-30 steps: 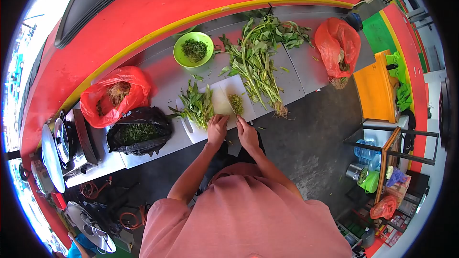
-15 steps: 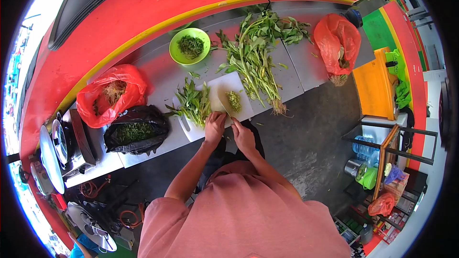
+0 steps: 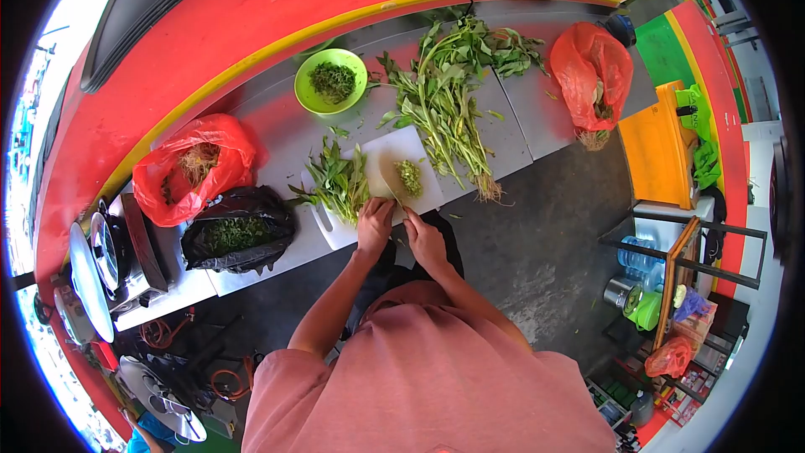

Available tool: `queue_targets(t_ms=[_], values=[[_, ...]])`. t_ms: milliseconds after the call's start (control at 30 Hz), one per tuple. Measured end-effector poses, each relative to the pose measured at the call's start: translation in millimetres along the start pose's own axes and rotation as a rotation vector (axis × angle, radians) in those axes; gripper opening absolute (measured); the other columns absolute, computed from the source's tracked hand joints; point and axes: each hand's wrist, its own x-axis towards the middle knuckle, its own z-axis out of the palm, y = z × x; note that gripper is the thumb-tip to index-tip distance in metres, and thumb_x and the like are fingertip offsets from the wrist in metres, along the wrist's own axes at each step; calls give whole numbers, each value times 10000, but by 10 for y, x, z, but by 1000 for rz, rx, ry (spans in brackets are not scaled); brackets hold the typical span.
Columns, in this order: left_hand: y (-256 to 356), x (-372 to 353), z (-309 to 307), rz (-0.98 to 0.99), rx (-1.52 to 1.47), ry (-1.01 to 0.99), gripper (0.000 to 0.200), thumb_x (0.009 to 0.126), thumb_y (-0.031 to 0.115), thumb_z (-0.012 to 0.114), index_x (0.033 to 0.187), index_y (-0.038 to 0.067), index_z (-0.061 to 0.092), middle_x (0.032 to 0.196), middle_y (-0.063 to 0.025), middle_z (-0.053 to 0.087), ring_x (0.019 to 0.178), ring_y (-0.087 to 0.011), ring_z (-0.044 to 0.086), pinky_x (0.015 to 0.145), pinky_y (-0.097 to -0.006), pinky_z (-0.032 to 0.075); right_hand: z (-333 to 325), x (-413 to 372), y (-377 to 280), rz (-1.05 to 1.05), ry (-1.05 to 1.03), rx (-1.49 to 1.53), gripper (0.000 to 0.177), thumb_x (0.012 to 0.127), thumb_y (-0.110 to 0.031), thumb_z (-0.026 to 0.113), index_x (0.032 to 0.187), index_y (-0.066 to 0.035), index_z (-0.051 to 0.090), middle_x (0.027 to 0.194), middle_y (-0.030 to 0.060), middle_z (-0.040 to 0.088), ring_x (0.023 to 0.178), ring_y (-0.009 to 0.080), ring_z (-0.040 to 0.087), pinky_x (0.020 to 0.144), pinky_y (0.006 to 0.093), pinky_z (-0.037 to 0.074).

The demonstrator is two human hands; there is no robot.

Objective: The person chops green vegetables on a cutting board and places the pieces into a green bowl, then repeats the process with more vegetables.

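Note:
My right hand (image 3: 425, 243) is closed around the handle of a knife. Its broad blade (image 3: 391, 178) stands on the white cutting board (image 3: 426, 166), pointing away from me. Close on the blade's left side, my left hand (image 3: 375, 225) has its fingers curled at the stem ends of a bunch of leafy greens (image 3: 340, 180); the part inside the fingers is hidden. A small pile of chopped green stems (image 3: 408, 178) lies just right of the blade. Past the board's upper right edge rests a larger bundle of long-stemmed greens (image 3: 444, 109) with roots.
A lime-green bowl (image 3: 356, 96) of chopped greens stands at the back of the metal table (image 3: 277, 117). Left are a red plastic bag (image 3: 155, 174) with roots and a black bag (image 3: 277, 231) of cut greens. Another red bag (image 3: 587, 59) lies at the right end.
Both hands and the knife stay almost in the same place, with only a very slight shift. The view has moved a few pixels; the greens and bags lie as before.

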Motion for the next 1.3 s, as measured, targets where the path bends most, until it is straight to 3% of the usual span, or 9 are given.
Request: queue_targets(t_ms=[333,800,1100,1300], values=[[-43,6,-22,10,-19,-24,202,850,21,693,1049,38,722,990,-114,667,931,-339,633,827,-443,505,-26,101,-77,81,-110,-69,364,1036,-331,540,1378,-216,584,831,197,714,751,414,688,630,511,548],[-47,0,-41,22,-36,-45,178,839,17,693,1014,43,719,986,-103,666,923,-337,630,816,-450,508,22,16,-56,23,-23,-55,358,1032,-332,544,1367,-213,595,725,189,689,661,412,680,570,527,541],[-24,-2,-74,75,22,-46,201,830,-6,677,1025,27,715,979,-132,668,895,-360,631,809,-453,512,64,211,-129,12,-8,-63,371,1033,-386,524,1360,-229,601,724,185,691,642,406,680,557,512,543],[-37,-31,-73,14,-39,-64,208,845,-2,672,1043,16,731,993,-146,680,919,-361,649,825,-452,517,38,-63,-40,16,34,-22,342,1029,-357,547,1344,-237,605,742,185,698,643,398,686,537,502,544]])
